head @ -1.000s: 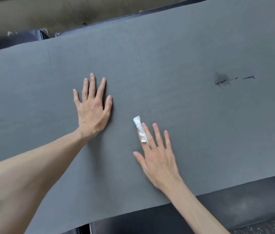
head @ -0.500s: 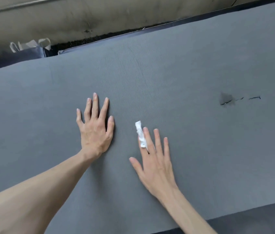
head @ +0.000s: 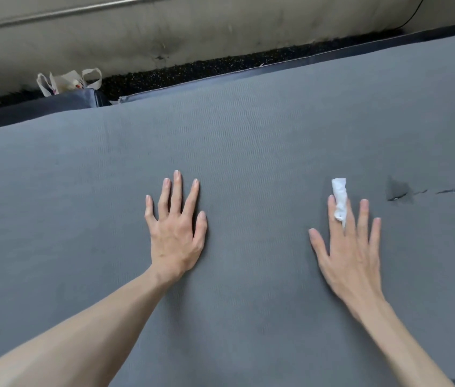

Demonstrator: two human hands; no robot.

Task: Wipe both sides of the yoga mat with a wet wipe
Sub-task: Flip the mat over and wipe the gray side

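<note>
The grey yoga mat (head: 248,141) lies flat and fills most of the view. My left hand (head: 176,233) presses flat on it near the middle, fingers straight and spread. To its right, my right hand (head: 352,252) also lies flat on the mat with straight fingers. A folded white wet wipe (head: 339,198) is tucked between the index and middle fingers and sticks out past the fingertips onto the mat. Just right of the wipe, the mat has a dark damp spot with small tears (head: 399,191).
A dark padded floor mat (head: 304,65) shows under the yoga mat's far edge, with black speckled flooring (head: 193,71) and a stained wall base behind it. A white tote bag (head: 67,82) sits at the far left by the wall.
My right hand has slid the wipe to the right across the mat, towards the dark spot. The left hand stays pressed in place. The view has tilted up, showing more wall.
</note>
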